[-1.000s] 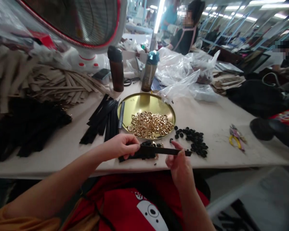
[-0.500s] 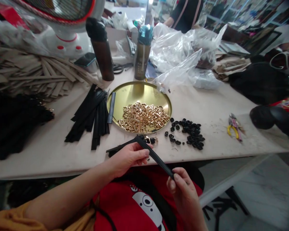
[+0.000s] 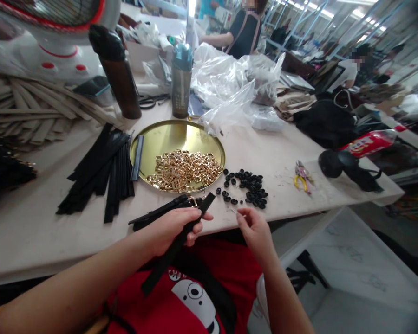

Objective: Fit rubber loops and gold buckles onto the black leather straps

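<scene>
My left hand [image 3: 176, 227] is closed around a black strap [image 3: 169, 262], which slants from the lap up past my fingertips. Off the table's front edge, my right hand [image 3: 257, 234] has thumb and forefinger pinched together; whatever they hold, if anything, is too small to name. Just beyond it lie small black round pieces [image 3: 254, 188] in a loose cluster. Black straps with gold buckles [image 3: 160, 211] rest behind my left hand. A round gold tray [image 3: 174, 132] bears a heap of gold buckles [image 3: 188, 169]. To its left, more black straps [image 3: 101, 174] are fanned out.
Yellow-handled pliers [image 3: 301, 181] lie to the right, near a black object [image 3: 330, 164] and a red packet [image 3: 371, 143]. Two bottles [image 3: 120, 76], clear plastic bags [image 3: 226, 79] and a fan [image 3: 55, 46] stand behind. Beige strips [image 3: 38, 106] are piled left. Another person [image 3: 244, 30] is across the table.
My right hand has let go of the strap's lower end and moved up toward the black round pieces. In my left hand the strap has turned to slant the other way. The view has shifted right.
</scene>
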`<control>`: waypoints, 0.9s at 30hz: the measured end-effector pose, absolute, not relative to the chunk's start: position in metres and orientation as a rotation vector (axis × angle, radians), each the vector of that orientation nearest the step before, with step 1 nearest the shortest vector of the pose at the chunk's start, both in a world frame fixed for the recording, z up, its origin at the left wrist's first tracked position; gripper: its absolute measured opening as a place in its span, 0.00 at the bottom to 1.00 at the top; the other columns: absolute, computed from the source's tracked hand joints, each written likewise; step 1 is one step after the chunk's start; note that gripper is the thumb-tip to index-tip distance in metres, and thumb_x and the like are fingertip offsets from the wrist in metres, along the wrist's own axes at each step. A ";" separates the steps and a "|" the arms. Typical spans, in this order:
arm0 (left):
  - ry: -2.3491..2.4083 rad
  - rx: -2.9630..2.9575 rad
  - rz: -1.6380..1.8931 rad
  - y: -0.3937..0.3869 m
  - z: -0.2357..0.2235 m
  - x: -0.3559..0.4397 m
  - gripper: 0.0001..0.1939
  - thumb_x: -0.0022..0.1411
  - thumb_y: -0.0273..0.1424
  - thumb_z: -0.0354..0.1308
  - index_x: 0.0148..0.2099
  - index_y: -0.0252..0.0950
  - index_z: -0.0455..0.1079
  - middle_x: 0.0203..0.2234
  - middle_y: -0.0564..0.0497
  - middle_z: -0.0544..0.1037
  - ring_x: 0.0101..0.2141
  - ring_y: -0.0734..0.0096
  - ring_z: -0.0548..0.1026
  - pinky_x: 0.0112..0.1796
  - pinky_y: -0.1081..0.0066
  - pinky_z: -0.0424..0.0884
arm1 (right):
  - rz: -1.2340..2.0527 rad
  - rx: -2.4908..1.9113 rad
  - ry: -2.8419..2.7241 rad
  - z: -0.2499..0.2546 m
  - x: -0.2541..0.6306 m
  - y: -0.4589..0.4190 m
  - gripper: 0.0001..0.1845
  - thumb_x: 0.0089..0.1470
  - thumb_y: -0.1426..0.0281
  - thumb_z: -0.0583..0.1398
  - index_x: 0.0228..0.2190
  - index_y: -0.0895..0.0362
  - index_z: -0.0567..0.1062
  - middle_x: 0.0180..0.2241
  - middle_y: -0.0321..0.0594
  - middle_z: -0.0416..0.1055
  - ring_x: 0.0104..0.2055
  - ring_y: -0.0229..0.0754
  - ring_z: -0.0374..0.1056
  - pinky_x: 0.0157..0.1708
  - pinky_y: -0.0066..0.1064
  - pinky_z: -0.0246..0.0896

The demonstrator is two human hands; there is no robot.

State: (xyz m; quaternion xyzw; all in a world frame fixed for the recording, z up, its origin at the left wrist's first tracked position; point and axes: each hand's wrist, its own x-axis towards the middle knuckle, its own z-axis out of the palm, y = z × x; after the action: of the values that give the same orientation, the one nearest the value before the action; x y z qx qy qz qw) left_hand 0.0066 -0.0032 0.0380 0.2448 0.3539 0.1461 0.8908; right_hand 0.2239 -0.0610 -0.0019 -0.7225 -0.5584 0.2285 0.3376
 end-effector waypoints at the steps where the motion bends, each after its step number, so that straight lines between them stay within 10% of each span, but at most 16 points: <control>1: 0.702 0.409 0.245 -0.005 0.037 0.005 0.13 0.60 0.32 0.47 0.43 0.30 0.64 0.19 0.57 0.60 0.16 0.85 0.58 0.18 0.81 0.53 | 0.456 -1.915 -1.534 -0.005 0.231 -0.050 0.11 0.52 0.65 0.54 0.35 0.58 0.71 0.30 0.41 0.68 0.27 0.40 0.63 0.32 0.33 0.57; 10: 0.561 0.165 0.123 -0.023 0.047 -0.010 0.14 0.58 0.30 0.45 0.43 0.28 0.65 0.19 0.56 0.60 0.15 0.83 0.55 0.16 0.82 0.50 | 0.254 -1.932 -1.782 -0.003 0.230 -0.030 0.17 0.52 0.68 0.52 0.42 0.59 0.71 0.35 0.46 0.65 0.35 0.45 0.62 0.38 0.38 0.56; 17: 0.546 0.223 0.116 -0.033 0.048 -0.018 0.15 0.58 0.31 0.46 0.44 0.29 0.66 0.19 0.56 0.60 0.15 0.84 0.56 0.17 0.81 0.52 | 1.207 -1.523 -1.012 0.018 0.186 -0.081 0.15 0.50 0.60 0.58 0.38 0.54 0.72 0.25 0.33 0.67 0.27 0.35 0.60 0.30 0.28 0.56; 27: 0.508 0.222 0.115 -0.043 0.048 -0.030 0.13 0.59 0.30 0.46 0.43 0.29 0.66 0.18 0.57 0.59 0.14 0.84 0.55 0.15 0.82 0.51 | 1.463 -1.108 -0.365 0.017 0.147 -0.092 0.10 0.40 0.66 0.66 0.23 0.57 0.71 0.25 0.32 0.71 0.25 0.31 0.64 0.27 0.23 0.62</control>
State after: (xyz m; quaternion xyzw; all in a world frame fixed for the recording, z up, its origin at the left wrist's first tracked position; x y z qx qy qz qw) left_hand -0.0298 -0.0428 0.0482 0.1093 0.2508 0.0568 0.9602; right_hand 0.1473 -0.0917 0.0167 -0.4768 -0.1569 0.6294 0.5932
